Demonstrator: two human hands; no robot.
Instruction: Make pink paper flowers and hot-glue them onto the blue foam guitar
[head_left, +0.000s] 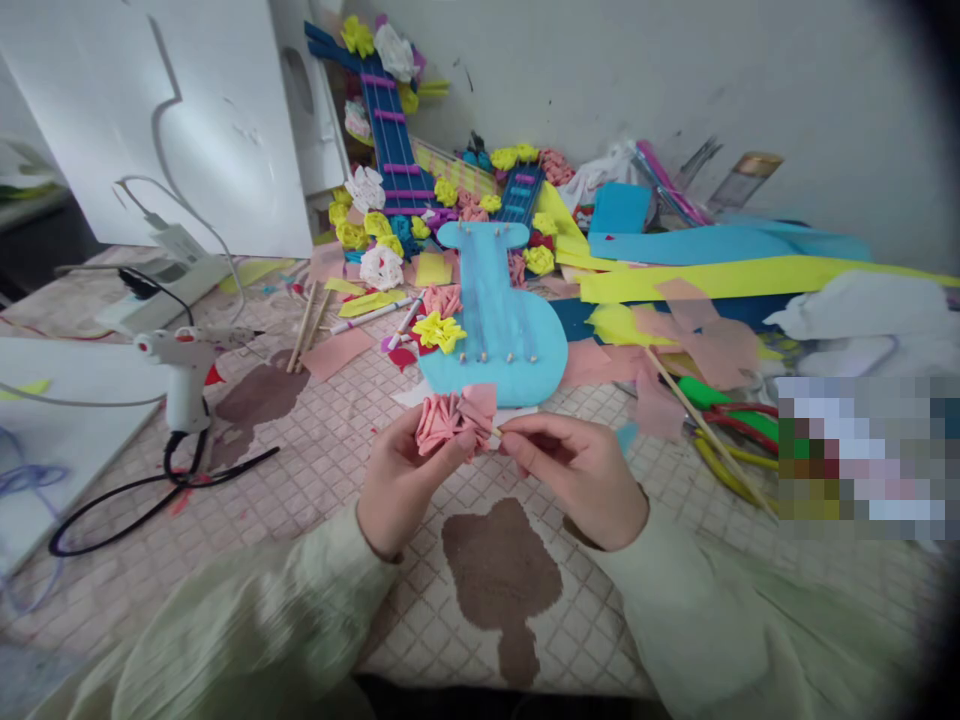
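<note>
My left hand (pixel 401 480) is closed round a pink folded paper flower (pixel 454 418), held just above the table. My right hand (pixel 577 470) pinches the flower's right edge with thumb and forefinger. Both hands meet at the middle of the view, in pale green sleeves. Just behind the flower lies a light blue guitar-shaped cutout (pixel 495 320) with small pegs and a yellow paper flower (pixel 439 330) beside it.
A white glue gun (pixel 184 365) with a black cord stands at the left. Sticks (pixel 304 325), markers, pink paper scraps and piles of paper flowers lie behind. Blue and yellow sheets (pixel 720 275) and green-handled pliers (pixel 720 410) are at the right.
</note>
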